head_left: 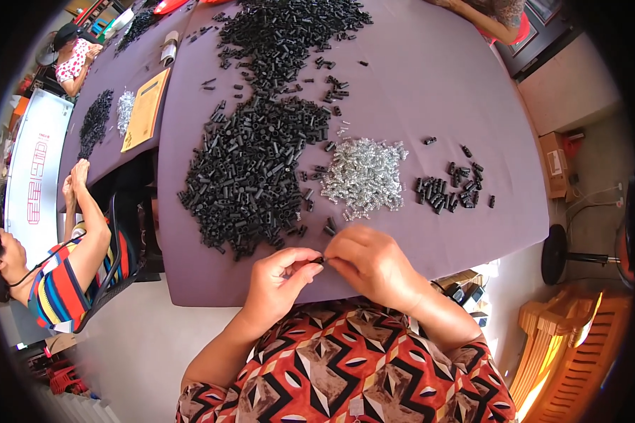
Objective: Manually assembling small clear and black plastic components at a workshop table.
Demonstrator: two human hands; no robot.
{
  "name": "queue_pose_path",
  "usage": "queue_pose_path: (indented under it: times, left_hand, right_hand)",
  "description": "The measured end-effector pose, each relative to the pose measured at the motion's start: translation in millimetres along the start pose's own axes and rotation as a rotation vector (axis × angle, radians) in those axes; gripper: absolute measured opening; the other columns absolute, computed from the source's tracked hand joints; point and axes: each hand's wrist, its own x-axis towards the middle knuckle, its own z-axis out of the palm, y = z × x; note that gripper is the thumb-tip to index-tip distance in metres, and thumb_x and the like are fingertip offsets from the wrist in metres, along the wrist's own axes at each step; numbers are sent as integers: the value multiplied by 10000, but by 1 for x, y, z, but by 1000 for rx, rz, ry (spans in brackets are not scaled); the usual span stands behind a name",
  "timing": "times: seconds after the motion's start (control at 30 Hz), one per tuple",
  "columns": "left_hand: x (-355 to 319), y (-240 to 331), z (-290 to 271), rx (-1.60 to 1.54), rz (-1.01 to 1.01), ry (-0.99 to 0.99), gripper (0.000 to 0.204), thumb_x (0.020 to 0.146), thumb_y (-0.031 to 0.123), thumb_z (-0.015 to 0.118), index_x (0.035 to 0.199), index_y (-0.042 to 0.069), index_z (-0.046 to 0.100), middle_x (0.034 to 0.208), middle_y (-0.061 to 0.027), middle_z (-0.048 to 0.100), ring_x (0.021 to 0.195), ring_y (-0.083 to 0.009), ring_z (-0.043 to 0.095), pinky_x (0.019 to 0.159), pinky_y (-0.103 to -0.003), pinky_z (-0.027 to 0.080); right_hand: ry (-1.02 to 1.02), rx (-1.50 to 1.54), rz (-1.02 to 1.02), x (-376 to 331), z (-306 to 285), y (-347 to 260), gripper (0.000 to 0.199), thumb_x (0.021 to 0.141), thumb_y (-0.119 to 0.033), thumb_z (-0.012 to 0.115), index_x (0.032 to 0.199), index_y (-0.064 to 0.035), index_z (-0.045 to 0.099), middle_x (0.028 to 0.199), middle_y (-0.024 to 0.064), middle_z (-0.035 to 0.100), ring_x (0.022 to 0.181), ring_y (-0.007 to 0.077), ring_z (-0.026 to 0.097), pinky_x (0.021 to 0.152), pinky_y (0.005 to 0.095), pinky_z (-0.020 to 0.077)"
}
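Note:
At the near edge of the table my left hand (283, 280) pinches a small black plastic tube (319, 260) between thumb and fingertips. Against the tube's end, my right hand (374, 264) holds its fingertips pressed together; whatever they grip is too small to make out. Just beyond my hands lies a pile of small silvery springs (363, 176). A large heap of black tubular parts (250, 176) spreads to the left of the springs and runs on to the far side. On the right sits a smaller group of black pieces (451, 187).
The table (430, 84) has a purple-grey cover. To the left, a person in a striped top (70, 275) sits at another table with more black parts (96, 123), springs (125, 111) and a yellow-brown envelope (145, 109). Wooden furniture (578, 345) stands at the lower right. Other people work farther off.

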Motion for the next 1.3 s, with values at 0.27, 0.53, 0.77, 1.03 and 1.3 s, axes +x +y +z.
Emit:
queue_pose_path:
  times: [0.27,0.53,0.77,1.03,1.3]
  left_hand:
    - [-2,-2,2,111,64,2,153,929,16,733,1075,-29,717,912,-31,727,770,-63,632,675,-235,515]
    - [-9,-3,-7,-46,-63,-97,140,956,-4,678,1092,-38,684,986,-68,704,868,-108,672,754,-250,543]
    - [-2,1,-2,-168,-92,-97,128,966,7,666,1087,-32,679,989,-76,700,881,-122,675,776,-265,552]
    - [-3,0,5,-95,-70,-62,128,966,32,688,1083,-17,698,956,-11,709,838,-58,641,749,-222,517]
    - [3,7,10,113,-40,-73,155,954,4,688,1107,-24,693,964,-9,703,835,-47,615,747,-220,504]
  right_hand:
    - [-72,11,-39,-11,8,-6,272,789,47,724,1050,-26,705,1020,126,698,922,349,687,797,423,564]
    - [273,-122,238,-27,-43,18,253,818,43,701,1054,-44,719,1005,139,710,920,346,693,780,407,573]
    - [-61,-245,103,-31,-29,18,242,808,-24,748,1045,-53,706,1057,103,658,969,345,660,827,426,549]
    - [-17,-305,64,-22,-16,21,194,765,-30,752,941,-53,673,980,90,623,918,326,632,791,418,537]
    - [19,6,-44,-10,-10,9,195,778,15,744,945,-32,655,953,105,660,906,344,647,800,425,528]
